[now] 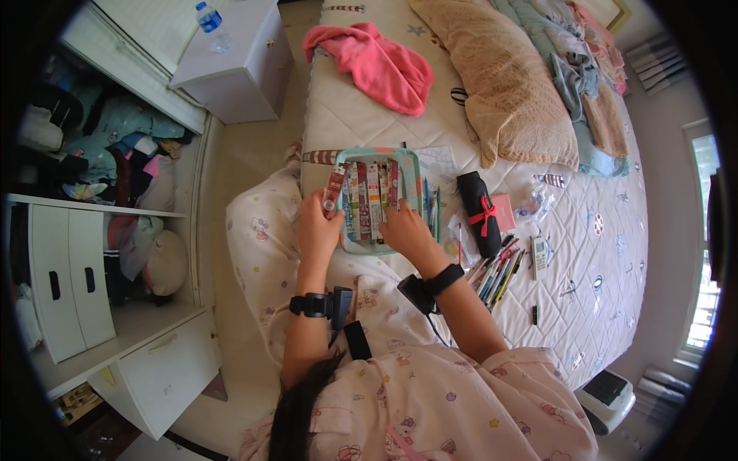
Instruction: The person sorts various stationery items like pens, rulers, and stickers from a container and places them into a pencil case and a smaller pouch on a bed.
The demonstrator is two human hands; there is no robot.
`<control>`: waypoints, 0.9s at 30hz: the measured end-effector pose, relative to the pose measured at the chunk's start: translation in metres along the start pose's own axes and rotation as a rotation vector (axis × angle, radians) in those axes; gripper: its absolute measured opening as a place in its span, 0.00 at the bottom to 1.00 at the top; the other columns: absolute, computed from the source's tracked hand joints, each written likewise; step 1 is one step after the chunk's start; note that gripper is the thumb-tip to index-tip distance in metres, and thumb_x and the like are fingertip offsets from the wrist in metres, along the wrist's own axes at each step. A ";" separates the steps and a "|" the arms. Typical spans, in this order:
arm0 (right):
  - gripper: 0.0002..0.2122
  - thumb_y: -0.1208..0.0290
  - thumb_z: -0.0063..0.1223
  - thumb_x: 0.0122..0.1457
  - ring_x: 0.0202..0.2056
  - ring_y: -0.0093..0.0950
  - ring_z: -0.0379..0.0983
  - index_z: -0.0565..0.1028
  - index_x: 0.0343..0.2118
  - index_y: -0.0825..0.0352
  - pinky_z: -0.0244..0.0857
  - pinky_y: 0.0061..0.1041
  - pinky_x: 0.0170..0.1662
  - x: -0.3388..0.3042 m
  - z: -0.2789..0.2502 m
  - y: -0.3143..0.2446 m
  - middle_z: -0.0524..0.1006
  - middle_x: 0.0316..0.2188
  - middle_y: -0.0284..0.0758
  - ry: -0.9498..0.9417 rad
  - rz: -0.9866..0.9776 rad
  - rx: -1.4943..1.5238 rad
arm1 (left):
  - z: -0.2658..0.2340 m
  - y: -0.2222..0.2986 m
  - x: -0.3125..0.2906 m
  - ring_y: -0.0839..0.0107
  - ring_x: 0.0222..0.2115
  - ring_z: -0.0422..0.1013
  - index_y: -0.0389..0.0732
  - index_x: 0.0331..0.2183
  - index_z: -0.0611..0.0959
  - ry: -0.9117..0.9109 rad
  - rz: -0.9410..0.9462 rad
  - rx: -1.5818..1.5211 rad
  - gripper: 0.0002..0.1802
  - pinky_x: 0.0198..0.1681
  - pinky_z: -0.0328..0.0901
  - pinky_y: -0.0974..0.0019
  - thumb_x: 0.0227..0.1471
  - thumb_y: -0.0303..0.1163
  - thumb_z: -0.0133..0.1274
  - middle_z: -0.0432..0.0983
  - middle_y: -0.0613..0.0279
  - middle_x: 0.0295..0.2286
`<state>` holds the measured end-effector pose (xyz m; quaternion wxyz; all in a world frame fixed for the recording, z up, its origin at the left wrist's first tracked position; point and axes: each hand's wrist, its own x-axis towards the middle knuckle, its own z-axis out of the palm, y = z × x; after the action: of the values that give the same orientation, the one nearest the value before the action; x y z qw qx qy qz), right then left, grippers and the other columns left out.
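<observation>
A slim dark-red printed packet (335, 187) stands tilted in my left hand (319, 219), whose fingers and thumb close on its lower end over the left rim of a pale green tray (420, 173). Inside the tray, several slim printed packets (374, 188) lie side by side, lengthwise. My right hand (406, 229) reaches over the tray's right rim, its fingers curled in against the lower part of the packets. Whether a packet is pinched between those fingertips is hidden. Both wrists wear black straps with small devices.
Right of the tray lie a black roll with a red ribbon (480, 215), several pens and pencils (501, 273), a white remote control (539, 257) and a crumpled clear plastic bag (536, 203). Farther off are a pink cloth (380, 65) and a tan pillow (507, 92). A bedside cabinet (242, 65) holds a water bottle (211, 27).
</observation>
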<state>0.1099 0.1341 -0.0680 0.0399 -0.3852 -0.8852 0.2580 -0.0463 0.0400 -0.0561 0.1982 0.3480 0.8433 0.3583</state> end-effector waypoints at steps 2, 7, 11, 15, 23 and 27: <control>0.11 0.67 0.45 0.46 0.32 0.48 0.69 0.71 0.25 0.71 0.64 0.42 0.38 0.006 0.000 -0.005 0.71 0.30 0.51 -0.093 0.073 -0.066 | 0.007 -0.001 -0.007 0.55 0.37 0.67 0.42 0.44 0.68 0.024 0.039 -0.054 0.27 0.37 0.63 0.59 0.38 0.29 0.56 0.67 0.52 0.38; 0.11 0.65 0.45 0.45 0.30 0.47 0.70 0.71 0.24 0.69 0.65 0.42 0.36 0.023 0.036 0.019 0.73 0.24 0.47 -0.145 0.006 -0.118 | 0.021 -0.017 -0.017 0.54 0.38 0.66 0.40 0.47 0.66 0.061 0.040 -0.131 0.31 0.38 0.62 0.59 0.37 0.27 0.55 0.68 0.50 0.38; 0.12 0.64 0.45 0.45 0.31 0.46 0.71 0.71 0.25 0.69 0.65 0.41 0.37 0.029 0.043 0.024 0.74 0.26 0.48 -0.211 0.071 -0.095 | 0.020 -0.024 -0.018 0.54 0.36 0.66 0.39 0.45 0.67 -0.007 0.032 -0.137 0.28 0.38 0.62 0.60 0.37 0.27 0.55 0.68 0.51 0.36; 0.14 0.62 0.45 0.45 0.31 0.47 0.71 0.72 0.26 0.70 0.65 0.41 0.37 0.028 0.032 0.009 0.74 0.26 0.49 -0.156 0.178 -0.056 | 0.017 -0.026 -0.019 0.54 0.34 0.67 0.37 0.42 0.69 0.008 0.033 -0.220 0.25 0.36 0.62 0.60 0.37 0.27 0.55 0.70 0.51 0.33; 0.17 0.60 0.45 0.46 0.32 0.47 0.70 0.73 0.23 0.73 0.65 0.39 0.38 0.024 0.019 0.001 0.73 0.27 0.52 -0.206 0.158 -0.050 | 0.018 -0.031 -0.018 0.55 0.30 0.69 0.38 0.38 0.71 -0.034 -0.055 -0.315 0.21 0.33 0.62 0.60 0.37 0.28 0.55 0.72 0.51 0.29; 0.17 0.60 0.45 0.46 0.31 0.47 0.70 0.73 0.22 0.73 0.65 0.40 0.37 0.020 0.022 0.000 0.73 0.26 0.51 -0.148 0.077 -0.081 | 0.020 -0.032 -0.016 0.54 0.29 0.69 0.38 0.38 0.72 -0.028 -0.042 -0.298 0.21 0.32 0.62 0.60 0.36 0.28 0.55 0.73 0.52 0.28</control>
<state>0.0905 0.1388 -0.0892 -0.0511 -0.4000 -0.8800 0.2510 -0.0374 0.0216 -0.0919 0.2670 0.3021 0.7851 0.4702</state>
